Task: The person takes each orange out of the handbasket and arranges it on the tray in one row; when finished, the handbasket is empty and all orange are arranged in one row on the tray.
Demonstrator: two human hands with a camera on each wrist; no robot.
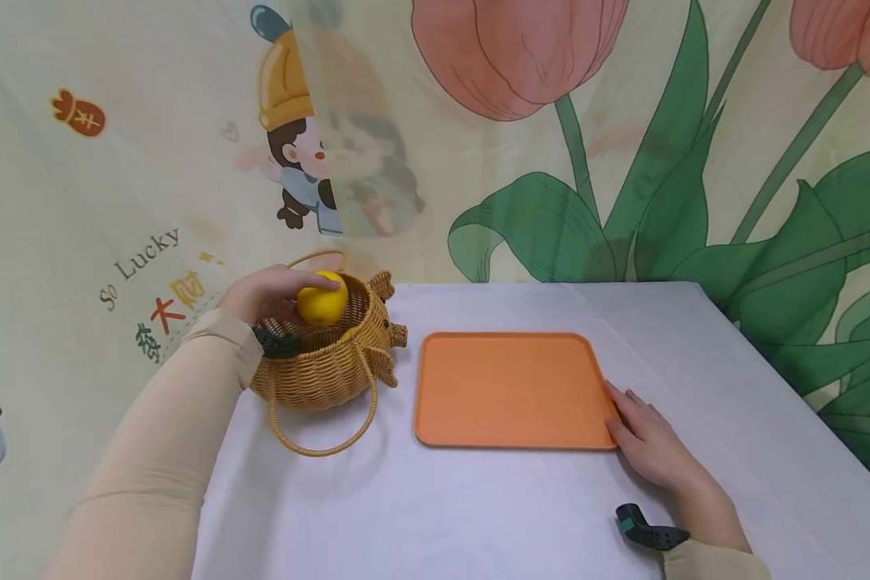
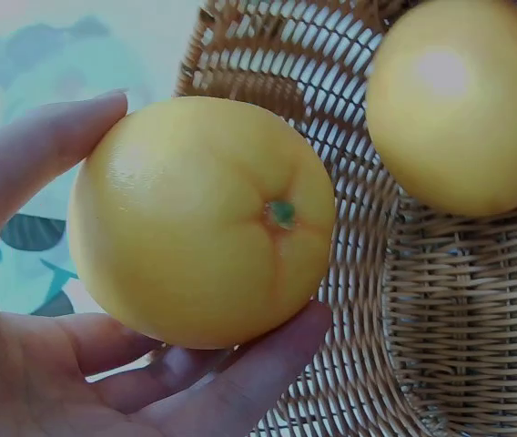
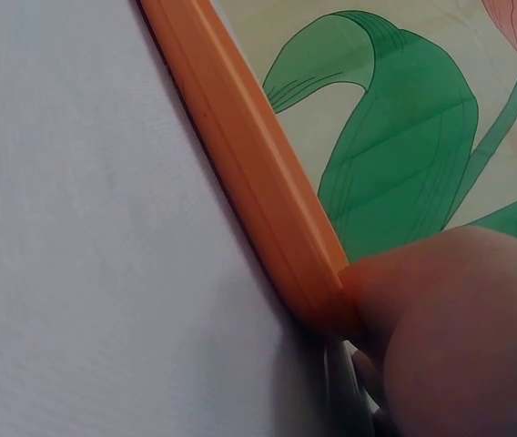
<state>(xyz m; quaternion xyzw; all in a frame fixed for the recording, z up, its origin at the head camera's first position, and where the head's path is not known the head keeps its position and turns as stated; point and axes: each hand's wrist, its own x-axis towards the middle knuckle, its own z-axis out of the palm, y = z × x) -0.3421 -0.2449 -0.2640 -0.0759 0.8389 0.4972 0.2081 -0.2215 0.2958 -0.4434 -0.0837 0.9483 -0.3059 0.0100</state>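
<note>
My left hand [image 1: 271,292] holds a yellow round fruit [image 1: 322,300] at the mouth of a wicker basket [image 1: 315,379]. In the left wrist view the thumb and fingers of the hand [image 2: 149,373] curl round the fruit [image 2: 195,223], whose green stem spot shows. A second yellow fruit [image 2: 463,105] lies inside the basket [image 2: 459,309]. My right hand [image 1: 652,447] touches the right edge of an orange tray [image 1: 511,391]. In the right wrist view that hand [image 3: 459,319] is at the tray's corner [image 3: 258,173]; most of its fingers are hidden.
The basket has animal-like ears and a snout, and a looped handle [image 1: 322,453] hangs over its front onto the white table [image 1: 435,515]. Behind the table stands a printed backdrop [image 1: 551,193] with tulips. A black strap [image 1: 648,530] is on my right wrist.
</note>
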